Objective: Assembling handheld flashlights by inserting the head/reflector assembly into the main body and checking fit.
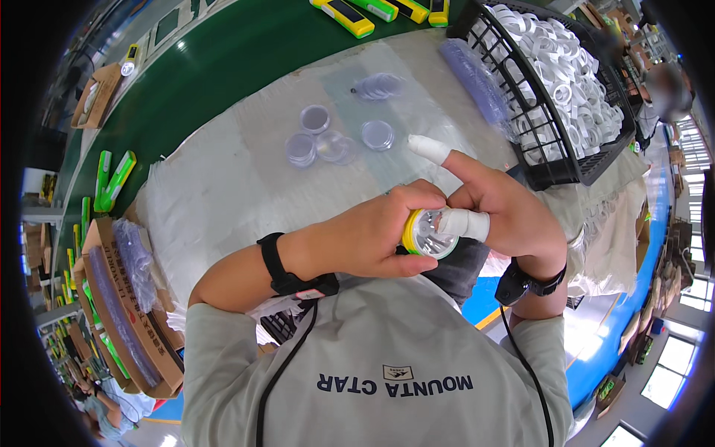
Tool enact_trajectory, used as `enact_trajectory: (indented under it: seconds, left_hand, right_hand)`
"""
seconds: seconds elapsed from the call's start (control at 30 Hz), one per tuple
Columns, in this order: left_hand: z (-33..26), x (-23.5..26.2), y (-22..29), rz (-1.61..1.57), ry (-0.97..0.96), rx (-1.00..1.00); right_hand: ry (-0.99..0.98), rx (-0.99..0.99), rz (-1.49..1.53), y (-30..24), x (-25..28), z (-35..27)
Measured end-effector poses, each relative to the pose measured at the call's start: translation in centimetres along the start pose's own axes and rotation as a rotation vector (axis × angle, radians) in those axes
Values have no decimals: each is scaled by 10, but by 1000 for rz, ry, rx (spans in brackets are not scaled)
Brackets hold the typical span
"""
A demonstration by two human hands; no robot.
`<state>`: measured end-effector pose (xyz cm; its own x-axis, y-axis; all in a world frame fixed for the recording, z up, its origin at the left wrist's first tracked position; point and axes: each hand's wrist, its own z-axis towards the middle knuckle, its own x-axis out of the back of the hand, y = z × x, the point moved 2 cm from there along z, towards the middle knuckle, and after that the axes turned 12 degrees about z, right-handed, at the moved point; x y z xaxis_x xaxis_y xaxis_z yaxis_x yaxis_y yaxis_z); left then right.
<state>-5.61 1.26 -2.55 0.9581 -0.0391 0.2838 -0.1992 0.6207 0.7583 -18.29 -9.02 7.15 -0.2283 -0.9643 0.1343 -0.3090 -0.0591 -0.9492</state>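
Left hand (372,238) fingers wrapped tight around yellow flashlight head (430,234), right hand (499,212) thumb on lens, forefinger extended.

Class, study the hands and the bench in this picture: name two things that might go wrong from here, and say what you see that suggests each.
1. The left hand grips the yellow-rimmed flashlight head in mid-air while the right hand presses with a covered thumb; it may slip and drop.
2. The clear lens discs lie loose near the hands, so a sweeping sleeve might scatter or scratch them.
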Motion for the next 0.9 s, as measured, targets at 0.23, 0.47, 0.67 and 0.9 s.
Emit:
enact_trajectory:
  seconds: [0.23,0.47,0.67,0.9]
  left_hand:
    - [1,9,15,90,-131,208]
    - [-4,4,8,28,27,99]
    - [4,6,5,-59,88,101]
    - [-9,13,-3,-46,119,157]
  right_hand:
    - [0,32,-209,3,-3,1]
    - [160,207,-514,-16,26,-16]
    - [596,-282,-1092,63,250,-45]
    - [513,-504,-985,92,256,-24]
